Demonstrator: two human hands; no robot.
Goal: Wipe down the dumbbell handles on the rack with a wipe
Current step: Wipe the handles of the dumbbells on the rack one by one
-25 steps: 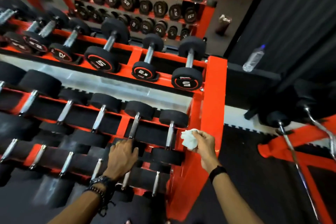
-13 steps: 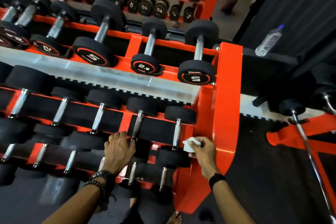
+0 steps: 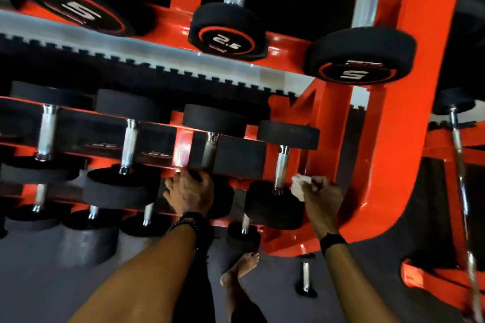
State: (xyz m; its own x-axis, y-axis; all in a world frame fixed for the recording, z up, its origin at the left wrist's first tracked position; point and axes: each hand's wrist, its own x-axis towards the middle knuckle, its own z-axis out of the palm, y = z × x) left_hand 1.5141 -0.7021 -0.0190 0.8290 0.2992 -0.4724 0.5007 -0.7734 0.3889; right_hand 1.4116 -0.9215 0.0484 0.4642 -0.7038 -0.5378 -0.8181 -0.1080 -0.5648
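The orange rack (image 3: pixel 409 118) filled most of the view, its tiers stacked with black-headed dumbbells. On the top tier sat heads marked 5 and 2.5; the 2.5 dumbbell (image 3: pixel 227 31) stood between two marked 5. On the middle tier the rightmost dumbbell (image 3: pixel 284 165) stood just beside the rack's upright, with a short, bright, knurled steel handle (image 3: pixel 281 168) between two thick black heads. The left hand (image 3: pixel 190 193) rested on the near head of the neighbouring dumbbell (image 3: pixel 214 136), fingers spread and curved over it, beaded bands on the wrist. The right hand (image 3: pixel 319 191), with a dark band on its wrist, was closed round a crumpled white wipe (image 3: pixel 299 186), held just beside the lower end of that rightmost handle; whether the wipe touched the steel could not be told. A bare foot (image 3: pixel 240 269) showed on the dark floor (image 3: pixel 39 283) below.
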